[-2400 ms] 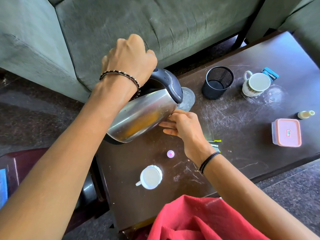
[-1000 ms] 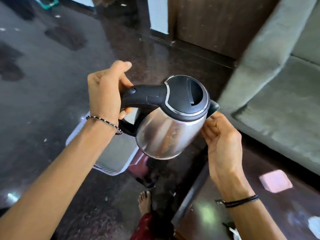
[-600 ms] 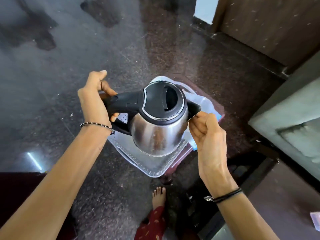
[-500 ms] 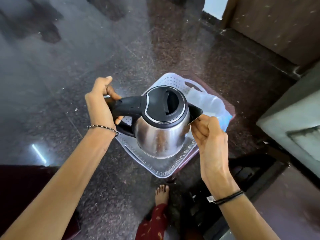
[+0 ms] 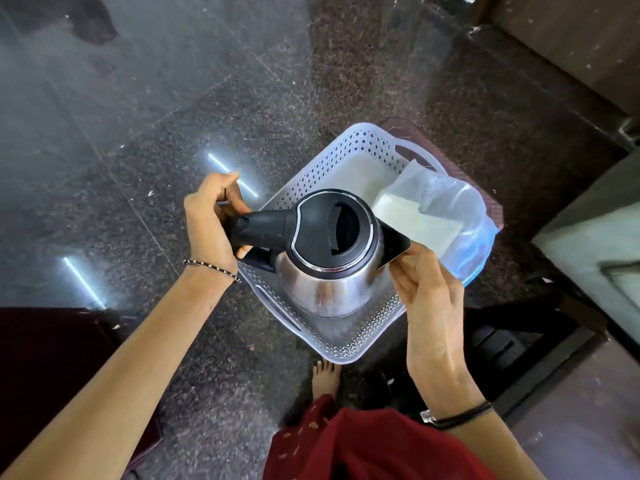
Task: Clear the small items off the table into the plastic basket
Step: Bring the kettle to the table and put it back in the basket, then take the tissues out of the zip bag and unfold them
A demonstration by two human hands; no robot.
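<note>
Even daylight, moderately bright. Polished stone floor [image 5: 145, 109] carries two sharp bluish-white streaks of glare at left. Steel kettle [image 5: 325, 271] shows soft reflections on its side. Centre sharp; slight blur on the left hand [image 5: 211, 223]. Wide-angle bending stretches forearms and frame corners. Dim lower left corner.

A home living room, polished granite floor [image 5: 145, 109] across the frame, grey sofa [image 5: 595, 251] at right edge, dark wooden furniture [image 5: 568, 39] upper right, bare foot [image 5: 325, 375] at lower centre
</note>
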